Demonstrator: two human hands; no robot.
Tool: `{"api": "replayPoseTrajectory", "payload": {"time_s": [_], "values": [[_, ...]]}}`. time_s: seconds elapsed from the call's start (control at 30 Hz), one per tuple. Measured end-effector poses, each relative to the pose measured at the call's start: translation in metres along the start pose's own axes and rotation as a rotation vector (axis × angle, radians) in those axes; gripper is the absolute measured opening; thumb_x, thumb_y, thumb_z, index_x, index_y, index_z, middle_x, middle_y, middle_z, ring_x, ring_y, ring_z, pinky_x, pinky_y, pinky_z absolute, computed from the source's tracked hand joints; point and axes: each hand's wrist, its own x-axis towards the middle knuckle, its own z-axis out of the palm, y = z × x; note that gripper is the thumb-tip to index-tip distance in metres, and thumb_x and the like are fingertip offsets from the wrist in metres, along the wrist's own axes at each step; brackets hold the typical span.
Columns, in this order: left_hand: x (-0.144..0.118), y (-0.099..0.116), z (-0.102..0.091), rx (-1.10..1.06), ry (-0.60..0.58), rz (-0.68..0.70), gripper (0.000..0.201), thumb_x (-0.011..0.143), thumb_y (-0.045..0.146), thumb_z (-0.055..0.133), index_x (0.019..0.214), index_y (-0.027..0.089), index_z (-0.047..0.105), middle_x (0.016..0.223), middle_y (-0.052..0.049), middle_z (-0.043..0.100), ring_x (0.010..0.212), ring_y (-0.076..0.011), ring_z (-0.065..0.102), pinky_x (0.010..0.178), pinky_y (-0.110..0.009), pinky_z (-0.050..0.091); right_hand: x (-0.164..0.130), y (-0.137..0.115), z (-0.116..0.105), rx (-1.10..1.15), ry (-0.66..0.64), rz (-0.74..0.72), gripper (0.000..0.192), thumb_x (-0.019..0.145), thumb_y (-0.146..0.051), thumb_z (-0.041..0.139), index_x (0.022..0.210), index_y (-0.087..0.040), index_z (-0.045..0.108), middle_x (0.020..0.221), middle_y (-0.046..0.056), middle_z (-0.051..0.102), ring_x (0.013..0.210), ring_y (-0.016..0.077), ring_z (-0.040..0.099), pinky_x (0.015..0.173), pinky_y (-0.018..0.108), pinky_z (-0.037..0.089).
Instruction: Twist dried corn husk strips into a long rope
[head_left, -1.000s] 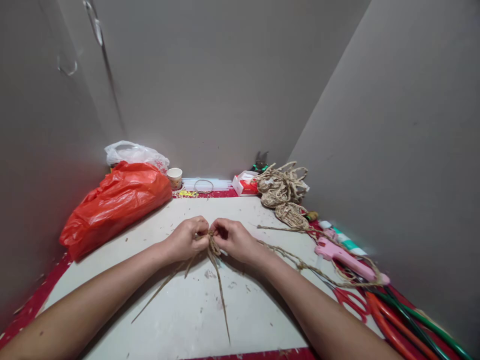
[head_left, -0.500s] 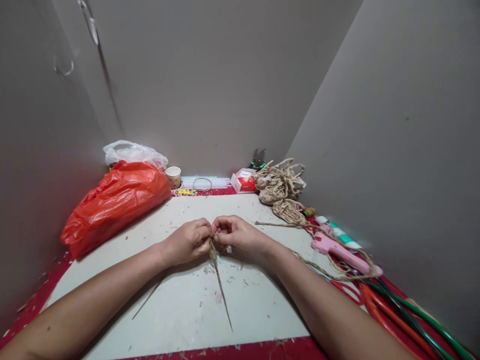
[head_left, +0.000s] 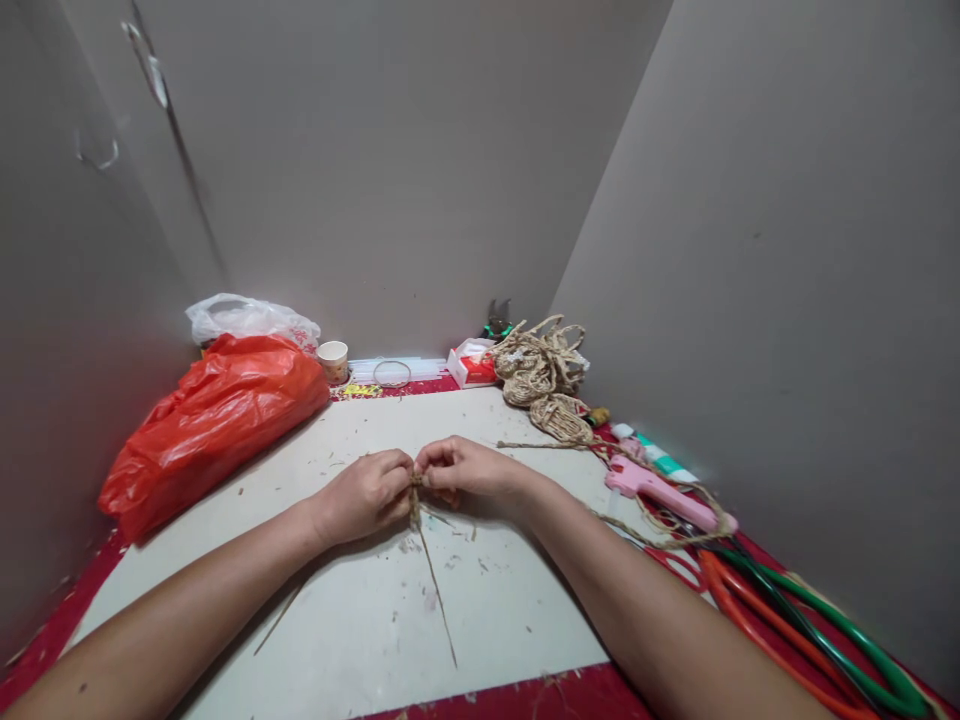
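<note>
On the board: two hands, fingertips together
Left hand [head_left: 365, 493]: pinched on one straw bundle [head_left: 415, 497]
Right hand [head_left: 459, 468]: pinched on it too (board's [head_left: 360, 620] middle)
Bags: one red bag [head_left: 206, 420], one white bag [head_left: 244, 318]
Cup: one cup [head_left: 332, 360]

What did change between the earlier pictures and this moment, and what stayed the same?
The loose straw strands trailing toward the person look fewer and more gathered: several fanned out earlier, now mainly one long strand and a faint one at the left. The left hand and right hand keep pinching the small straw bundle between them, fingertips together. The red bag, woven straw pieces and pink glue gun stayed put.
</note>
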Motion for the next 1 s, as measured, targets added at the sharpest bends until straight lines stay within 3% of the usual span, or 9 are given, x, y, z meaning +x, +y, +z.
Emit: {"api": "replayPoseTrajectory", "payload": {"time_s": [0.07,0.2,0.27,0.33,0.47,0.53,0.7,0.87,1.0], "values": [[0.0,0.0,0.0,0.01,-0.006,-0.001,0.012,0.079,0.011,0.043,0.082,0.014,0.054,0.083,-0.008,0.057,0.074,-0.0137,0.051,0.069,-0.025,0.045,0.001,0.002,0.0,-0.016,-0.003,-0.004,0.011,0.065,-0.017,0.061,0.075,-0.014,0.06,0.048,-0.005,0.051,0.039,0.0053,0.042,0.039,0.017,0.033],[0.002,-0.002,-0.002,-0.054,0.056,-0.053,0.013,0.08,0.01,0.042,0.083,0.015,0.054,0.088,-0.009,0.057,0.08,-0.0137,0.053,0.074,-0.026,0.045,0.011,0.009,0.005,0.174,0.258,-0.066,0.008,0.066,-0.02,0.058,0.072,-0.016,0.055,0.042,-0.007,0.048,0.032,0.0045,0.035,0.034,0.017,0.024],[0.003,-0.004,-0.003,-0.082,0.082,-0.087,0.013,0.079,0.009,0.042,0.08,0.016,0.053,0.086,-0.008,0.057,0.076,-0.0125,0.053,0.071,-0.024,0.045,0.014,0.009,0.006,0.249,0.32,-0.044,0.007,0.066,-0.022,0.056,0.067,-0.017,0.051,0.041,-0.008,0.045,0.03,0.0037,0.03,0.033,0.017,0.021],[0.002,-0.005,-0.002,-0.097,0.078,-0.105,0.013,0.079,0.009,0.042,0.079,0.016,0.053,0.085,-0.007,0.057,0.073,-0.0117,0.052,0.068,-0.024,0.044,0.012,0.008,0.006,0.204,0.274,-0.037,0.005,0.067,-0.021,0.054,0.066,-0.018,0.051,0.04,-0.009,0.041,0.031,0.0037,0.028,0.033,0.017,0.019],[0.0,-0.005,0.002,-0.086,0.026,-0.076,0.01,0.078,0.01,0.043,0.077,0.016,0.052,0.085,-0.008,0.057,0.076,-0.0136,0.052,0.07,-0.025,0.045,0.002,0.004,0.004,-0.144,0.025,0.028,0.009,0.068,-0.019,0.054,0.06,-0.015,0.055,0.04,-0.007,0.042,0.036,0.004,0.031,0.035,0.019,0.017],[0.0,-0.005,0.003,-0.075,0.007,-0.071,0.01,0.077,0.01,0.044,0.075,0.016,0.051,0.084,-0.008,0.057,0.077,-0.0143,0.052,0.071,-0.026,0.045,0.002,0.003,0.004,-0.2,0.018,0.034,0.015,0.066,-0.019,0.055,0.052,-0.015,0.052,0.042,-0.006,0.041,0.037,0.0034,0.03,0.036,0.019,0.017],[0.002,-0.002,0.002,-0.106,0.05,-0.086,0.011,0.077,0.009,0.043,0.073,0.017,0.049,0.081,-0.007,0.055,0.076,-0.0134,0.05,0.069,-0.025,0.043,0.012,0.004,0.0,0.122,0.505,-0.051,0.017,0.065,-0.023,0.053,0.051,-0.017,0.048,0.035,-0.009,0.031,0.033,0.0038,0.022,0.034,0.02,0.013],[0.003,-0.003,0.004,-0.232,0.209,-0.209,0.012,0.078,0.01,0.045,0.068,0.017,0.047,0.081,-0.005,0.055,0.073,-0.0111,0.051,0.068,-0.024,0.043,0.011,-0.002,-0.014,0.382,0.611,-0.056,0.012,0.064,-0.026,0.055,0.059,-0.017,0.05,0.037,-0.01,0.032,0.031,0.0031,0.02,0.033,0.018,0.014],[0.003,-0.015,0.001,-0.291,0.407,-0.423,0.014,0.073,0.01,0.047,0.062,0.017,0.045,0.085,-0.005,0.058,0.079,-0.0126,0.055,0.075,-0.027,0.044,0.0,-0.016,-0.034,0.396,0.875,-0.302,0.018,0.068,-0.032,0.057,0.061,-0.019,0.046,0.039,-0.009,0.033,0.032,0.0039,0.025,0.033,0.018,0.02]]}}
